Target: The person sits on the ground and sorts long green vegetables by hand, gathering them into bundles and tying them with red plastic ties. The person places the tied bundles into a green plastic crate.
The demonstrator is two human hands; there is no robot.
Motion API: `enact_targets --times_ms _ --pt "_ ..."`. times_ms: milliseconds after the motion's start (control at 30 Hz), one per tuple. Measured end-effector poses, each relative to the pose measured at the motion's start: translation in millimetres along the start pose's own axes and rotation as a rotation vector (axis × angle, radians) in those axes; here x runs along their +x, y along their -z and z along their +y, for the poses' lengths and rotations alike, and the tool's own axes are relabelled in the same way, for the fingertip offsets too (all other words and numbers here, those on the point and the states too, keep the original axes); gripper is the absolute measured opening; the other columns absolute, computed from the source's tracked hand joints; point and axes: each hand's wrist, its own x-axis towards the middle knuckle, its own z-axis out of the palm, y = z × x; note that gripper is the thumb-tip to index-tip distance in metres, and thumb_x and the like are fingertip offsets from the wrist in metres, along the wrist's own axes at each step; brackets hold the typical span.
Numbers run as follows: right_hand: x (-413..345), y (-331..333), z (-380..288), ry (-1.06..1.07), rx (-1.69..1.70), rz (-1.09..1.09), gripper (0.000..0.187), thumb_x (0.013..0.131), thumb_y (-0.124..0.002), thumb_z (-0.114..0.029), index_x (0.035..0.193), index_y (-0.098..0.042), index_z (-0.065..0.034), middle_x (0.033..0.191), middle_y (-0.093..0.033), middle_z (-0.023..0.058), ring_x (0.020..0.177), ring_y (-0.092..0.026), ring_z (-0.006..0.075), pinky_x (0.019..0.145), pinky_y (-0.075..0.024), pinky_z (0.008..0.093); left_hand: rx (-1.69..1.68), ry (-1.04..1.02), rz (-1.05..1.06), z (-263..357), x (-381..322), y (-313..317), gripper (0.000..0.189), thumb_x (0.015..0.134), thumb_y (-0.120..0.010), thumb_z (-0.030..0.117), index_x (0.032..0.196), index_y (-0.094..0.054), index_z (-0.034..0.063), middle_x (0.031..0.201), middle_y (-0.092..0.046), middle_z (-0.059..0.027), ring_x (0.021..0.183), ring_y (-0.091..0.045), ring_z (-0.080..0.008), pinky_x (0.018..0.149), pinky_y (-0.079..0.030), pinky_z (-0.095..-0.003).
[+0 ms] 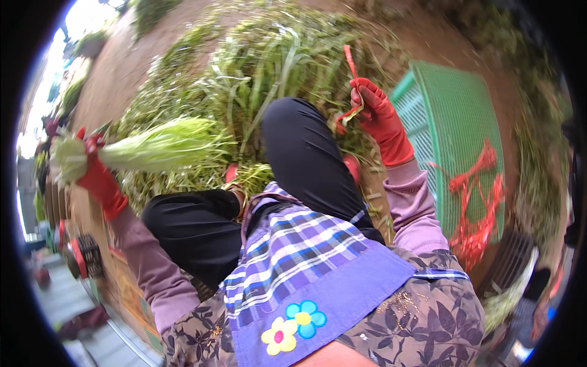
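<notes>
My left hand (98, 176), in a red glove, is wrapped around a bundle of leafy green stalks (160, 143) out at the left. The bundle lies roughly sideways, its pale butt end past my glove and its light green leaves towards my knees. In a matching red glove, my right hand (373, 110) is raised beyond my right knee. It pinches a narrow red strip (351, 62), one end sticking up and a twisted, yellowish part hanging below the fingers. Close to the right forearm stands a green plastic crate (463, 105).
A broad heap of long green leaves (275, 59) covers the ground before my bent legs. Loose red strips (479, 215) drape over the crate. More cut greenery (536, 179) lies at the far right, near a pale bundle (509, 298). Blurred gear (82, 257) stands at the left.
</notes>
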Motion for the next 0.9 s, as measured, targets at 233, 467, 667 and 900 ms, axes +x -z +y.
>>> enact_targets --times_ms 233,467,667,900 --pt "85 -94 15 0.001 -0.462 -0.061 0.020 0.092 -0.062 -0.011 0.110 -0.064 -0.0036 0.087 -0.065 -0.0001 0.065 -0.050 0.0039 0.056 -0.0382 0.0183 -0.316 -0.013 0.206 26 -48 27 0.037 0.088 -0.064 0.007 0.120 -0.054 -0.0077 0.092 -0.065 -0.0119 0.076 -0.061 -0.0149 0.070 -0.052 -0.0265" --pt "156 -212 75 0.415 -1.007 -0.719 0.019 0.088 -0.055 0.008 0.103 -0.061 -0.0028 0.104 -0.064 0.0047 0.089 -0.058 0.0095 0.079 -0.0483 0.0252 -0.556 0.045 0.395 37 -110 148 0.042 0.084 -0.065 0.010 0.121 -0.053 -0.0060 0.110 -0.063 -0.0194 0.083 -0.067 -0.0246 0.066 -0.058 -0.0323" --pt "82 -377 225 0.443 -0.895 -1.122 0.029 0.077 -0.056 0.019 0.099 -0.059 0.0003 0.102 -0.062 0.0112 0.098 -0.061 0.0196 0.087 -0.0492 0.0295 -0.495 0.477 0.377 130 -237 193 0.043 0.085 -0.059 0.007 0.126 -0.051 -0.0005 0.104 -0.066 -0.0123 0.065 -0.060 -0.0113 0.055 -0.052 -0.0253" --pt "-67 -445 320 0.076 -0.724 -1.585 0.023 0.070 -0.063 0.013 0.088 -0.062 -0.0015 0.090 -0.064 0.0091 0.088 -0.062 0.0227 0.082 -0.0483 0.0319 -0.625 0.571 0.458 166 -332 218 0.050 0.084 -0.057 0.017 0.128 -0.049 -0.0048 0.117 -0.061 -0.0153 0.065 -0.053 -0.0069 0.064 -0.049 -0.0241"
